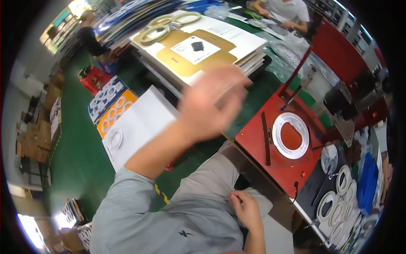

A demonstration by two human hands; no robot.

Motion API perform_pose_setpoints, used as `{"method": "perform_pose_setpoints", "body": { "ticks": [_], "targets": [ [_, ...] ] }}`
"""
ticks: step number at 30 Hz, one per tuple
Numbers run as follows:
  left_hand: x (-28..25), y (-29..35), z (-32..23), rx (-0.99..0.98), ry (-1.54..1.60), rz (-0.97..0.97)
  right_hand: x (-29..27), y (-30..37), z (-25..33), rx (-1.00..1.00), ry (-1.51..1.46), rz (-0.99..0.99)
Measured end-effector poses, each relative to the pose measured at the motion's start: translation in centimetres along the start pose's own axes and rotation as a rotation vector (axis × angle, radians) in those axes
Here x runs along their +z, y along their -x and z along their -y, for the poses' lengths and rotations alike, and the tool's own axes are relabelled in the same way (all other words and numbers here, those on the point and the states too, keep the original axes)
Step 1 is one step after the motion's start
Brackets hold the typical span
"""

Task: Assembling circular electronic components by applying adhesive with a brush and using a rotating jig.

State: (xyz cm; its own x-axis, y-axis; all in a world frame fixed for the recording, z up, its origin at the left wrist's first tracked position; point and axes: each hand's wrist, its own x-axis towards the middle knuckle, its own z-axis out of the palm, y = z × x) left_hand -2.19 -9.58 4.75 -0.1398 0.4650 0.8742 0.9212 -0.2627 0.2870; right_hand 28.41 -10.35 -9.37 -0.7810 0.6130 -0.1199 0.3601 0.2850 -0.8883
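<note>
My left hand (211, 103) is raised in front of the near edge of a stack of printed card sheets (182, 59); its fingers are bent and smeared by motion, so whether they hold anything is unclear. My right hand (248, 210) rests low by my lap, fingers loosely curled in, with nothing visible in them. Right of the left hand stands a red machine base (253, 142). On it lies a white ring (277, 134) with a wide opening, and neither hand touches it.
Yellowish rings (155, 34) lie on the card stack. At left a white sheet (141, 122) bears a small white ring (115, 138). More rings (326, 206) lie on a dark surface at right, beside a blue bin (368, 182). Co-workers (292, 15) are at the far side and far left.
</note>
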Motion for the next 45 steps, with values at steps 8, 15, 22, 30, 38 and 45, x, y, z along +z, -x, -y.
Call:
{"method": "perform_pose_setpoints", "body": {
  "ticks": [8,15,22,30,38,45],
  "targets": [
    [-17.4,-2.0,39.0,-0.029,-0.956,0.458,2.4,-2.9,0.5,-0.242,0.008,0.059],
    [-13.2,-0.4,38.2,-0.464,-0.701,0.379,1.8,0.0,-1.9,-0.101,0.03,-0.018],
    [-14.6,1.9,16.3,-0.505,-0.403,0.419,0.7,0.3,-2.5,-0.113,-0.053,-0.043],
    [-15.1,4.7,-0.1,-0.898,0.044,0.643,2.7,-3.4,2.9,-0.332,-0.324,0.228],
    [-1.5,13.8,-5.8,-2.099,1.041,0.26,6.7,-1.4,4.1,-0.235,-0.203,0.087],
    [1.7,15.4,-7.1,-1.988,1.091,0.457,1.0,0.6,2.2,0.029,-0.21,-0.009]
  ]
}}
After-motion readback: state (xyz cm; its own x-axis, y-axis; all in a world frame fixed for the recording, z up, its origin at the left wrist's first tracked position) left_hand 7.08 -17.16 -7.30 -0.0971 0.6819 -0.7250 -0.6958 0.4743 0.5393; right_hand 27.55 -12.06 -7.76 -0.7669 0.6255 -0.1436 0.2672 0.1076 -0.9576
